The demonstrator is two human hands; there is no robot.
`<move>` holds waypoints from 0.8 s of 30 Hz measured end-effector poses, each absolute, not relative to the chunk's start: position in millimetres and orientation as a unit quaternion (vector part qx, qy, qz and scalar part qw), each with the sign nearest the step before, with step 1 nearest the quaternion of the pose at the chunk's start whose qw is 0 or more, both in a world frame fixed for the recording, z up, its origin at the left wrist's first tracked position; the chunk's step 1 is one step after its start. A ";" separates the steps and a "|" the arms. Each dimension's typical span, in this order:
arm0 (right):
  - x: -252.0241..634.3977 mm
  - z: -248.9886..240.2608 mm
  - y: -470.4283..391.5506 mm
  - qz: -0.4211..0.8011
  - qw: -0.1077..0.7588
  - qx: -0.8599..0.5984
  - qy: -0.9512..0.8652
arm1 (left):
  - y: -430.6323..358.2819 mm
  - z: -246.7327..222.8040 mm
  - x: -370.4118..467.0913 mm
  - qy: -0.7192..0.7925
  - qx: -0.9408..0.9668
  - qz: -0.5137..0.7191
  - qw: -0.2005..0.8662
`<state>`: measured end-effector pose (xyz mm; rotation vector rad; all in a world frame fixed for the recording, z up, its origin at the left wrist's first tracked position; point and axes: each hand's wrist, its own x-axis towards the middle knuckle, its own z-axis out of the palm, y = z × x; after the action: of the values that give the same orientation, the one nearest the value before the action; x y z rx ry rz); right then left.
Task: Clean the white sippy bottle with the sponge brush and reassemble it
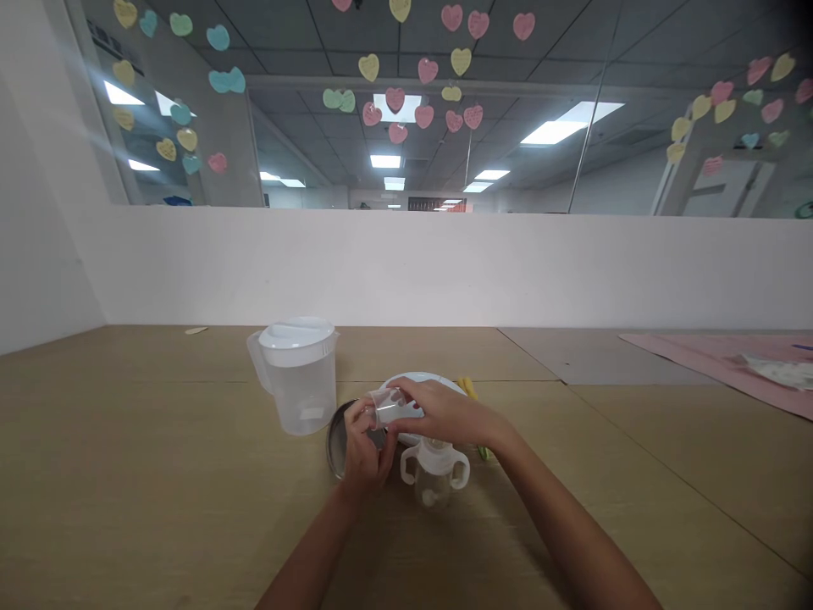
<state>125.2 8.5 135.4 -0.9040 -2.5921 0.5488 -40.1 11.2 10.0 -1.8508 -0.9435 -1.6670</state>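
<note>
A small transparent plastic cup (384, 408), perhaps a bottle cap, lies on its side in the air between my hands. The fingers of my left hand (364, 453) close round its left end. From the right, my right hand (441, 411) pinches its other end between thumb and fingers. Just below my right hand, a baby bottle (435, 476) with a white collar and two white handles stands upright on the table. Behind my hands is a white plate (423, 375), partly covered by them. A round metal dish (336, 445) sits partly hidden behind my left hand.
To the left stands a translucent lidded pitcher (301, 390) with a handle. Something yellow (468, 388) with a green end shows by the plate's right edge. A pink mat (711, 352) with a white packet (781, 371) lies far right. A white wall (394, 267) closes off the table's back.
</note>
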 end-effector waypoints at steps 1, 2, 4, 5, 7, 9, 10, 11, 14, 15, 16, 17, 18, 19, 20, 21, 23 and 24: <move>124.4 136.4 7.5 0.208 0.190 -0.309 -0.909 | 11.3 10.5 -40.1 -0.341 -0.680 -0.605 0.236; 123.8 137.8 6.4 0.219 0.208 -0.303 -0.904 | 11.0 11.0 -39.6 -0.338 -0.686 -0.600 0.236; 124.2 141.7 4.3 0.229 0.240 -0.301 -0.894 | 9.4 12.0 -37.7 -0.333 -0.696 -0.587 0.245; 125.8 144.3 3.5 0.227 0.254 -0.305 -0.889 | 8.4 12.2 -36.5 -0.333 -0.698 -0.582 0.251; 132.9 150.4 2.6 0.214 0.280 -0.318 -0.880 | 6.6 11.4 -34.0 -0.330 -0.696 -0.585 0.255; 145.0 157.0 2.0 0.197 0.298 -0.337 -0.871 | 5.6 9.5 -32.3 -0.326 -0.703 -0.592 0.223; 152.3 160.2 1.6 0.185 0.304 -0.349 -0.867 | 5.3 8.5 -31.7 -0.323 -0.715 -0.588 0.198; 159.9 163.2 0.9 0.173 0.303 -0.361 -0.865 | 4.8 7.7 -31.1 -0.319 -0.731 -0.578 0.174; 179.2 169.0 -2.8 0.146 0.254 -0.398 -0.869 | 1.0 8.2 -28.6 -0.308 -0.783 -0.521 0.142; 182.9 169.7 -4.5 0.140 0.226 -0.406 -0.874 | -1.1 9.2 -27.2 -0.305 -0.796 -0.504 0.141; 184.8 169.8 -6.4 0.136 0.197 -0.412 -0.879 | -3.3 10.2 -25.6 -0.304 -0.805 -0.491 0.137; 184.8 169.4 -8.1 0.130 0.170 -0.415 -0.884 | -5.6 11.3 -23.8 -0.305 -0.811 -0.483 0.129; 183.2 168.6 -9.7 0.122 0.149 -0.417 -0.888 | -7.7 12.1 -21.9 -0.307 -0.814 -0.480 0.114; 180.4 167.6 -10.9 0.112 0.132 -0.419 -0.891 | -9.4 12.5 -20.0 -0.309 -0.817 -0.478 0.093; 176.7 166.3 -11.6 0.101 0.117 -0.422 -0.893 | -10.7 12.4 -18.4 -0.312 -0.819 -0.477 0.069; 172.8 165.0 -11.8 0.090 0.103 -0.425 -0.895 | -11.6 12.0 -17.0 -0.319 -0.818 -0.476 0.043; 165.5 162.2 -10.8 0.071 0.074 -0.428 -0.898 | -12.5 10.1 -15.1 -0.343 -0.808 -0.479 0.000; 162.6 160.7 -9.7 0.063 0.061 -0.424 -0.901 | -12.5 9.0 -14.7 -0.355 -0.800 -0.484 -0.016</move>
<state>162.6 -9.7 160.7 -1.2833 -2.7273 0.1918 -14.7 -12.5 9.0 -2.5380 -1.1281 -1.5357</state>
